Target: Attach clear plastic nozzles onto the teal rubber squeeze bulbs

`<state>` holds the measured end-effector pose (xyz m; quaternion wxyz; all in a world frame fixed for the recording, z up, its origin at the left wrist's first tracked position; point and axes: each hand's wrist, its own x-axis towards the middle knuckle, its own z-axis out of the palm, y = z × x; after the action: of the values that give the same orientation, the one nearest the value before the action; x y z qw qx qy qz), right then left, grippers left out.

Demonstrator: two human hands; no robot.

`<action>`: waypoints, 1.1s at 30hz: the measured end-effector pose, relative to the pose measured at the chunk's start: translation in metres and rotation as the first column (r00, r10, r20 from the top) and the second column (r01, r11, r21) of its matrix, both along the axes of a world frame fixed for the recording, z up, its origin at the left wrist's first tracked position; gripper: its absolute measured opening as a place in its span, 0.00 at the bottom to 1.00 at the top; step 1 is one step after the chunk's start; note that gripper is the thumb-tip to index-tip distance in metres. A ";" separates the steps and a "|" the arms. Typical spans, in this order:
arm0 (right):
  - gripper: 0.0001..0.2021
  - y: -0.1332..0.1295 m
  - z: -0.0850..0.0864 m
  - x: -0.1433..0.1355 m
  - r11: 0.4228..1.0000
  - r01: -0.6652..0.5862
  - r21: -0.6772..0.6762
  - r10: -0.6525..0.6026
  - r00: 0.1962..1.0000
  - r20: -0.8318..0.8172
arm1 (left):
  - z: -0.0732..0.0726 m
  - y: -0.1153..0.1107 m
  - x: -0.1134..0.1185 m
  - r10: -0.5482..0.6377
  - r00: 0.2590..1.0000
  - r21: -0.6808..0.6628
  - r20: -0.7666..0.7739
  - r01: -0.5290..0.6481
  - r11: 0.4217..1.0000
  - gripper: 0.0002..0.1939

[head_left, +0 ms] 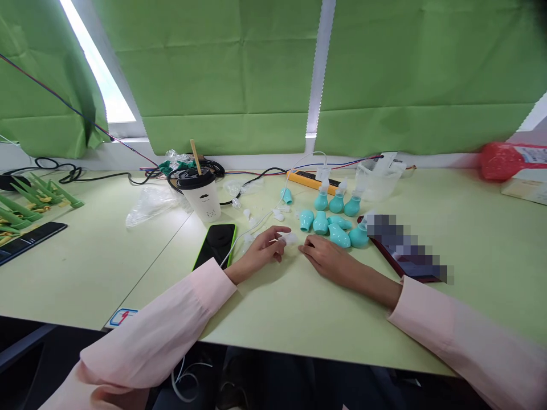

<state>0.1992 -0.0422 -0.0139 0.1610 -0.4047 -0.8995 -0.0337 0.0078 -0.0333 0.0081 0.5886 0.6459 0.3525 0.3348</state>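
Observation:
My left hand pinches a small translucent plastic piece between thumb and fingers, just above the table. To its right my right hand is closed, fingertips together and pointing left; whatever they may hold is hidden. Beyond the right hand lie several turquoise rubber bulbs, among them a tilted bulb beside its knuckles and an open-mouthed bulb. Behind these, an upright bulb wears a clear nozzle, as do its neighbours. Small clear plastic parts are scattered past my left hand.
A green-edged phone with a white cable lies by my left wrist. A lidded paper cup with a straw stands behind it. At the back are a yellow power strip and a translucent tub. Another phone, partly blurred, lies right.

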 end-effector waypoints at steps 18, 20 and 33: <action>0.09 -0.027 0.004 0.000 0.463 -0.579 -0.671 -0.668 0.270 -0.693 | -0.001 -0.008 0.006 -0.035 0.997 -0.185 0.063 0.046 0.982 0.15; 0.09 -0.026 0.003 -0.001 0.437 -0.598 -0.672 -0.698 0.246 -0.672 | 0.002 -0.010 0.007 -0.040 0.997 -0.176 0.059 0.050 0.983 0.15; 0.09 -0.030 0.010 -0.005 0.616 -0.393 -0.683 -0.585 0.352 -0.731 | 0.006 -0.015 0.005 -0.074 0.997 -0.200 0.005 0.074 0.977 0.18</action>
<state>0.1940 -0.0718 -0.0038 0.4436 -0.4334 -0.5245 0.5833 0.0133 -0.0482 0.0140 0.6621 0.5967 0.3608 0.2747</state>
